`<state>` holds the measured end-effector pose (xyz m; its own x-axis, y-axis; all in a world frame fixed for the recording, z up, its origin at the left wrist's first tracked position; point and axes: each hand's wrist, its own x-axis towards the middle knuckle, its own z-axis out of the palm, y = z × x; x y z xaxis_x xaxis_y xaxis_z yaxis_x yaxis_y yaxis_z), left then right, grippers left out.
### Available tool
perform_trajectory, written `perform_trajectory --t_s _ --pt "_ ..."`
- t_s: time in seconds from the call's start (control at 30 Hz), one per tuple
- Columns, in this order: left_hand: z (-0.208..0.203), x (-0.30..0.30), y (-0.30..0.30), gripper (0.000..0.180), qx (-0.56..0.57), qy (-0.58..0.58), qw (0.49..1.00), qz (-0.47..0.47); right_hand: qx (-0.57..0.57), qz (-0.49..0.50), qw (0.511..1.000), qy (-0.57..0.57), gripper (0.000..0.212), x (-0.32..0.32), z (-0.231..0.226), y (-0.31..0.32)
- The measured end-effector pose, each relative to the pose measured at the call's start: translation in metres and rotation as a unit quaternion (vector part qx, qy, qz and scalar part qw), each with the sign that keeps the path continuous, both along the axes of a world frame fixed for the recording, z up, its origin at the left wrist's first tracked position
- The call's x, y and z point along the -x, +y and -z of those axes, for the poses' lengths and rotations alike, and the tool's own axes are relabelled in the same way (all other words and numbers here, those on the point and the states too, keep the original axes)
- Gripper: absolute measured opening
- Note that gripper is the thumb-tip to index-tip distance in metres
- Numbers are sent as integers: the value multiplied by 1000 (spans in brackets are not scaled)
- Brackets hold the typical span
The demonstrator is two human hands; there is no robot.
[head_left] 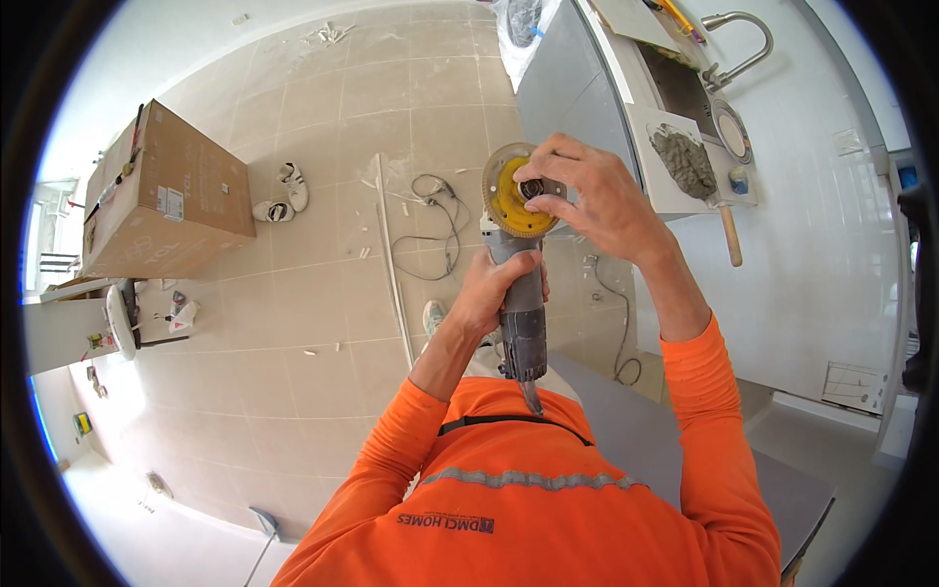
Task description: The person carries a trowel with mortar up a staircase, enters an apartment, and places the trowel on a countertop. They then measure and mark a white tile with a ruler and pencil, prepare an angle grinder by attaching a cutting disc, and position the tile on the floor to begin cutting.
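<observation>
In front of my body I hold an angle grinder [525, 333], its dark grey body upright and its cord end toward my waist. My left hand [491, 290] is wrapped round the body just below the head. At the top sits a round cutting disc [505, 203] with a yellow centre and a greyish rim. The fingers of my right hand [608, 196] are curled over the disc's middle, pinching a dark lock nut [530, 188]. A grey flat part with small holes shows by those fingers; its kind is unclear.
A large cardboard box [196, 191] and white shoes [291, 186] are on the tiled floor at the left. A long thin strip [389, 254] and a cord [452, 230] lie ahead. A counter at the right bears a mortar-covered trowel [685, 161], a sink and a faucet [768, 39].
</observation>
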<state>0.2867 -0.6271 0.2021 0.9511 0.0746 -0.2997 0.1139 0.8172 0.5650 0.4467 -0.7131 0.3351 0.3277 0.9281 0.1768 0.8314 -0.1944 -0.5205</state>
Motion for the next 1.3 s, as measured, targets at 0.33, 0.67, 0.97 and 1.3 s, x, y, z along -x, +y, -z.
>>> perform_trajectory --t_s 0.33,0.67,0.97,1.3 --pt "-2 -3 -2 27 -19 3 1000 1 -24 139 965 -219 49 26 22 1" --pt "-6 -7 -4 25 -24 10 1000 10 -64 116 988 -79 25 23 -1 -14" --pt "-7 -8 0 27 -41 16 999 13 291 178 931 -132 17 23 -9 -7" --pt "-11 -5 9 44 -70 29 997 -2 -28 74 994 -74 31 24 3 -11"
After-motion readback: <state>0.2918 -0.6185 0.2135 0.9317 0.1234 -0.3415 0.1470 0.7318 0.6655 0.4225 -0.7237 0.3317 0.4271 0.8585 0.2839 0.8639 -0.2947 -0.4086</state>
